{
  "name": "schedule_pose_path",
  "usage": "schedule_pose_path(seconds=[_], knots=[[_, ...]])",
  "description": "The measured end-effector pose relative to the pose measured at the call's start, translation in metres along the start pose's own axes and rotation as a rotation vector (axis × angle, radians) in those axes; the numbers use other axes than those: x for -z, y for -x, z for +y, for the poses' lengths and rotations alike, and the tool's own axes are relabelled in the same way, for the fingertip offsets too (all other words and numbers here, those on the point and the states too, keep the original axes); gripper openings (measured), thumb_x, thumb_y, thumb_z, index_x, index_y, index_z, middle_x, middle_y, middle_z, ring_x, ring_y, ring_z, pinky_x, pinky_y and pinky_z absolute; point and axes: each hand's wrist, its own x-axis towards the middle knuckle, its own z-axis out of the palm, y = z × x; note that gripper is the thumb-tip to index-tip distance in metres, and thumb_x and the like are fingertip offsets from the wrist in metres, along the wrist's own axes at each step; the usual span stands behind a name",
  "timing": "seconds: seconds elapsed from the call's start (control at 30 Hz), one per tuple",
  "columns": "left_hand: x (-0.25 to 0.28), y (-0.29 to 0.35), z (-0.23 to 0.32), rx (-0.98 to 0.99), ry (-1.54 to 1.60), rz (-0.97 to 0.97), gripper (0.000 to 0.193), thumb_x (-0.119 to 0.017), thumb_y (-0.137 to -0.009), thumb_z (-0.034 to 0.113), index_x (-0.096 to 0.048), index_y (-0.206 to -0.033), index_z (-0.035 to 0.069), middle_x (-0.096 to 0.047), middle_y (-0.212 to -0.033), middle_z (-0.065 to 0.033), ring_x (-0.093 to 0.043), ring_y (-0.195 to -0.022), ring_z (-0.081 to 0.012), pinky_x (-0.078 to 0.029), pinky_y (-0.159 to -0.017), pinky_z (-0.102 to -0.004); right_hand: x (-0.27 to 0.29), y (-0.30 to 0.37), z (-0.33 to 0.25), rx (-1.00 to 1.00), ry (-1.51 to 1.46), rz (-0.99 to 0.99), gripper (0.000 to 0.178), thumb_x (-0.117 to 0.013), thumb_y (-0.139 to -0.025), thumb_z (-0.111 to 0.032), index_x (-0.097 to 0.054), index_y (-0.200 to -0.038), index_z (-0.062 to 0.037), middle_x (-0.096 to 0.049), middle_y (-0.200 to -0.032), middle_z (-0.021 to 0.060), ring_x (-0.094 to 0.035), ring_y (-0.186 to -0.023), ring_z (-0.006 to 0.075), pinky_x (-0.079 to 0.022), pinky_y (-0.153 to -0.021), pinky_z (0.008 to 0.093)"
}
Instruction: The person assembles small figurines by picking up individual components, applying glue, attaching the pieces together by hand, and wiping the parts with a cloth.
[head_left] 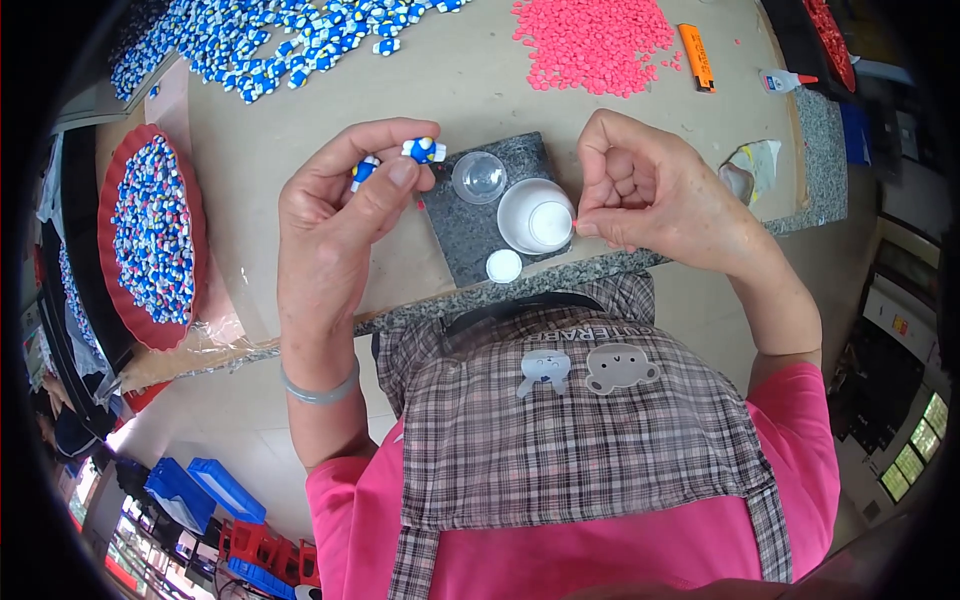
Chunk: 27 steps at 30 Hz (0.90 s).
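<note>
My left hand (335, 195) is closed on small blue-and-white figurines. One figurine (424, 150) sits between thumb and fingertips, and another figurine (364, 173) shows lower down against the fingers. My right hand (660, 195) pinches a tiny pink piece (576, 225) right beside a white cup (509, 207). The cup stands on a dark stone slab (462, 238) between my hands and has a white round inside it. A small clear cup (480, 178) is on the slab too, behind and left of the white one. Toward me lies a white round cap (504, 266).
Blue-and-white figurines (260, 55) are heaped at the far left, pink pieces (595, 45) at the far middle. An orange flat-cased tool (697, 58) and a glue bottle (785, 81) lie far right, with a crumpled wrapper (762, 165) nearer. A red scalloped basin (112, 250) holds figurines at left.
</note>
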Motion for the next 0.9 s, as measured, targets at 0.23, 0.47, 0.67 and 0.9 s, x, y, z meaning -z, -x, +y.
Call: schedule_pose_path(seconds=[0.23, 0.47, 0.67, 0.9], knots=[[-0.012, 0.008, 0.003, -0.02, -0.116, -0.009, 0.019, -0.065, -0.09, 0.003, -0.068, -0.108, -0.001, -0.065, -0.089, -0.0022, -0.055, -0.076, -0.0051, -0.044, -0.066, -0.0169, -0.004, -0.001, -0.003, 0.009, 0.077, 0.021, 0.027, -0.069, -0.079, 0.004, -0.044, -0.086, -0.005, -0.064, -0.07, 0.0041, -0.061, -0.067, 0.0062, -0.048, -0.059, 0.0238], [-0.021, 0.01, -0.004, -0.107, -0.196, -0.065, 0.018, -0.065, -0.088, -0.001, -0.068, -0.106, -0.001, -0.062, -0.087, 0.0003, -0.052, -0.079, -0.0049, -0.044, -0.069, -0.0178, -0.006, 0.0, -0.001, 0.036, 0.158, 0.046, 0.027, -0.069, -0.078, 0.004, -0.045, -0.086, -0.005, -0.063, -0.067, 0.0039, -0.061, -0.067, 0.0067, -0.048, -0.059, 0.0247], [-0.034, 0.015, -0.001, -0.049, -0.162, -0.095, 0.018, -0.065, -0.087, 0.0, -0.068, -0.105, 0.001, -0.064, -0.088, -0.0001, -0.056, -0.081, -0.0056, -0.046, -0.071, -0.0197, -0.003, 0.003, -0.003, 0.061, 0.024, 0.025, 0.027, -0.068, -0.08, 0.005, -0.045, -0.089, -0.0053, -0.064, -0.073, 0.0034, -0.06, -0.069, 0.0054, -0.048, -0.058, 0.0224], [-0.046, 0.016, -0.005, -0.101, -0.271, -0.186, 0.019, -0.066, -0.089, 0.002, -0.065, -0.107, -0.004, -0.066, -0.096, -0.0061, -0.063, -0.085, -0.0095, -0.048, -0.07, -0.0192, -0.005, 0.005, -0.012, 0.108, -0.265, 0.018, 0.027, -0.068, -0.084, 0.003, -0.045, -0.094, -0.0053, -0.064, -0.079, 0.004, -0.061, -0.073, 0.0054, -0.048, -0.058, 0.0197]])
